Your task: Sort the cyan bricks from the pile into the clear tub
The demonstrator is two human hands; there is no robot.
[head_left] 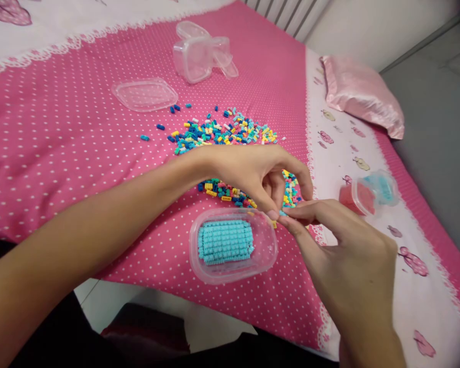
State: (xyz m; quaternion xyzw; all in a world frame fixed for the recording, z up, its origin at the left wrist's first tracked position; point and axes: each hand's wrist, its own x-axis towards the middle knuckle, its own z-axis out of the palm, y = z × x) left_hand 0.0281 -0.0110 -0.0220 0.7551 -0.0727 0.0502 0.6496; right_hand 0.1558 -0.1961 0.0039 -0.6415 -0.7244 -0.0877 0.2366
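My left hand (253, 171) reaches across the pile, and its thumb and fingertips meet those of my right hand (347, 250). Pinched between the two is a tiny light blue toy brick (282, 213), mostly hidden by the fingertips. Just below and left of them sits a clear plastic tub (266, 258), holding a neat block of light blue bricks (226, 240) pressed together in rows. Behind and under my left hand spreads a heap of loose toy bricks (230, 134) in blue, yellow, green, red and white.
Stacked clear containers (197, 59) and a lid (144, 94) lie at the back of the pink dotted bedspread (80, 133). To the right are a tub of red bricks (358, 198) and a tub of blue bricks (385, 188). A pink pillow (362, 92) rests beyond them.
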